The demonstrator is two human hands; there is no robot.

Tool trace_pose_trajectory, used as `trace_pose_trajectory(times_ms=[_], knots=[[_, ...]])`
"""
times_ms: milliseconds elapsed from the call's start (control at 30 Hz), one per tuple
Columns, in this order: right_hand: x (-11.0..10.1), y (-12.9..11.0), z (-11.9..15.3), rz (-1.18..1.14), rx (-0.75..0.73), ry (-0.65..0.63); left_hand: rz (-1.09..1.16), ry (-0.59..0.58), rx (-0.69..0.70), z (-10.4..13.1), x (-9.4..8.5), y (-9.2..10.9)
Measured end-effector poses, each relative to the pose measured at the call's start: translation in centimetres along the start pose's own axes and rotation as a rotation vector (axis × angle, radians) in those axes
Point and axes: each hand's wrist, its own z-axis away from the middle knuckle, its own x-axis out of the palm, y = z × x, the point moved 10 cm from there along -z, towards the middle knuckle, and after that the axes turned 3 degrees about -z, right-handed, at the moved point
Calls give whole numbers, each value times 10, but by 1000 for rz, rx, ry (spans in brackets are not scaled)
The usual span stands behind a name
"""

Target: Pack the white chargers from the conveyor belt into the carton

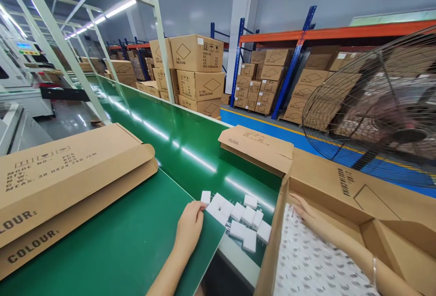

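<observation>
My left hand (191, 223) is closed at the corner of the green board (136, 228), its fingertips by a pile of white plug adapters (238, 212) on the green conveyor (190, 150). What it grips, if anything, is too small to make out. On the right, my right hand (303, 209) reaches into an open cardboard box (344, 200), fingers stretched out along the inner wall. Below that hand and forearm lies a white sheet with a grey print (306, 259), inside the box.
Flattened cartons (78, 164) lie on the board at the left. A carton flap (257, 143) rises over the conveyor. Metal posts (160, 32) stand along the line. Stacked boxes (200, 73) are behind it, and a large fan (381, 100) is at the right.
</observation>
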Motion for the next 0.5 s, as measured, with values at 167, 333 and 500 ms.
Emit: trace_pose_trajectory(times_ms=[167,333,500], knots=[[-16,-54,-12,539,-82,152,24,-13,-27,-1,0,-1],[49,-96,-47,696,-219,-108,61,-26,-10,-1,0,-1],[92,-89,-77,752,-193,-290,85,-22,-3,0,-1,-2]])
